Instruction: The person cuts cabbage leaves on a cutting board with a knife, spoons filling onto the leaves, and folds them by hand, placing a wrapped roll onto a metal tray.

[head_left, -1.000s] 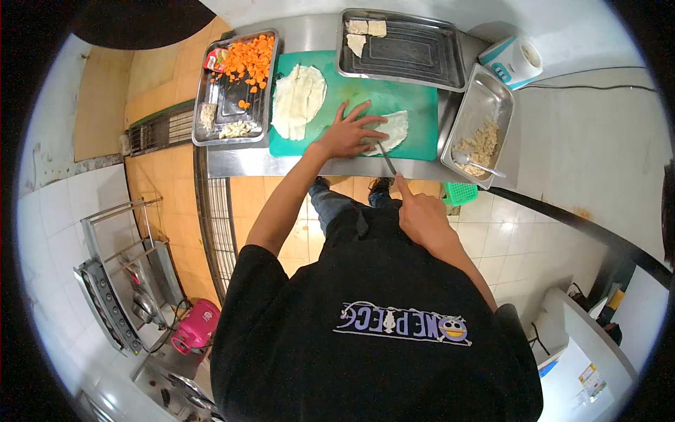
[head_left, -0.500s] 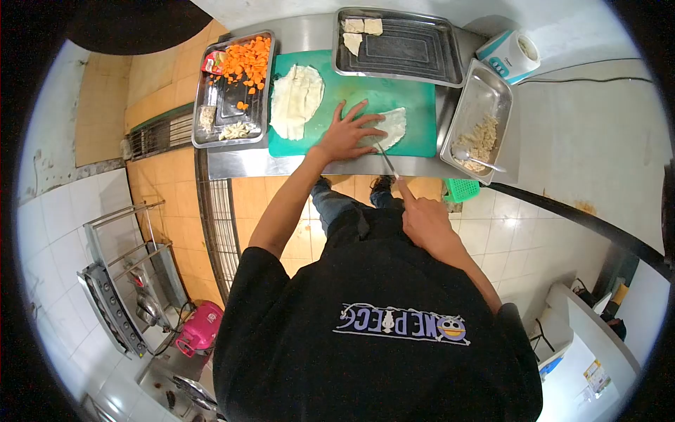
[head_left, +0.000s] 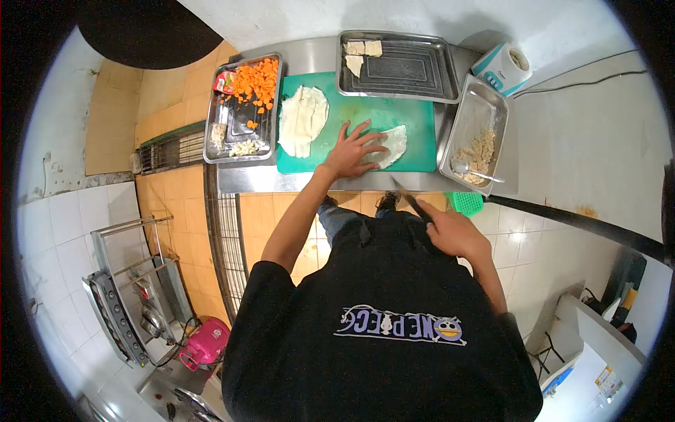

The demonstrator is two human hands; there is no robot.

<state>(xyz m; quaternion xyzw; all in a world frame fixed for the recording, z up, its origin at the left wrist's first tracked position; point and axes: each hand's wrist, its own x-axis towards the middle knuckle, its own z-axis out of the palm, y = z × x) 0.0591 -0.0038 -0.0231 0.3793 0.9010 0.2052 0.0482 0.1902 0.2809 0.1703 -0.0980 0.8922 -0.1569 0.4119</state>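
Note:
My left hand lies with its fingers spread over the green cutting board. Its fingertips rest on the left part of a thin white dough sheet. Below the board's near edge, my right hand is closed around the handle of a knife. The blade points up and left, apart from the dough. Farther left on the board is a larger, rounded pile of pale sheets, cut or layered in strips.
Left of the board, a metal tray holds chopped carrots and a red packet. A dark tray with pale square pieces overlaps the board's back edge. At right stand a pan with crumbly filling and a spoon, and a paper roll.
My right hand has drawn the knife back toward my body, away from the dough sheet. My left hand keeps its place on the sheet. The whole view has shifted slightly.

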